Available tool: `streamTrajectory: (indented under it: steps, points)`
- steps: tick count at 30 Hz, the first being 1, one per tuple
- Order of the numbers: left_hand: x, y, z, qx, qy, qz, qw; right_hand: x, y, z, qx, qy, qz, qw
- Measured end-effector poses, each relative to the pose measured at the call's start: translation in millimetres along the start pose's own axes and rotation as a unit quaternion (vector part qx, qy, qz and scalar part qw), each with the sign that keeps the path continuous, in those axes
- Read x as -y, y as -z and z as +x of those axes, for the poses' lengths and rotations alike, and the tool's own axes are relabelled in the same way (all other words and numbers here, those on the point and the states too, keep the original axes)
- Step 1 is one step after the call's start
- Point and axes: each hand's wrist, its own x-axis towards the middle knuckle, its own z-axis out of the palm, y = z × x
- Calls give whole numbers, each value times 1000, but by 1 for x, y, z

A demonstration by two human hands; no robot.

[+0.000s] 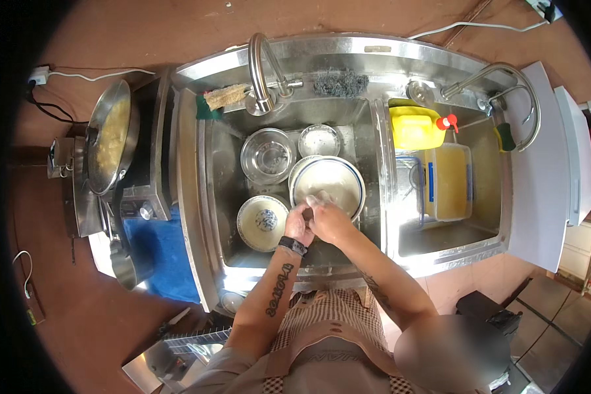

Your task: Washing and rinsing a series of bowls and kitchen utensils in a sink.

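My left hand [300,222] and my right hand [329,216] meet over the near edge of a white bowl with a blue rim line [337,180] in the left sink basin. Their fingers overlap; whether something small lies between them cannot be told. The white bowl rests on another bowl. Left of my hands stands a bowl with a blue floral centre [267,220]. Beyond it are a clear glass bowl [268,156] and a smaller glass dish [319,141] on the basin floor.
A steel faucet [260,74] arches over the left basin, with a steel wool pad [341,83] behind. The right basin holds a yellow jug [416,128] and a plastic container [450,182]. A lidded pan [112,138] stands at the far left. A green sponge [505,137] sits by the right faucet.
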Motion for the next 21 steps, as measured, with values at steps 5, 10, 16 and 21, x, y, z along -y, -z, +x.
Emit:
streamTrajectory:
  steps: [5,10,16,21]
  points:
    - [-20,-37,-25,-128,-76,80,986,-70,29,-26,-103,169,-303,932]
    - [-52,-17,-39,-5,111,189,976,-42,72,-19,-166,241,165,942]
    - [-19,-31,-53,146,179,268,935,-73,-7,9,107,-41,811,574]
    - [-35,-54,-74,255,169,16,952,-50,9,4,-48,-119,808,576]
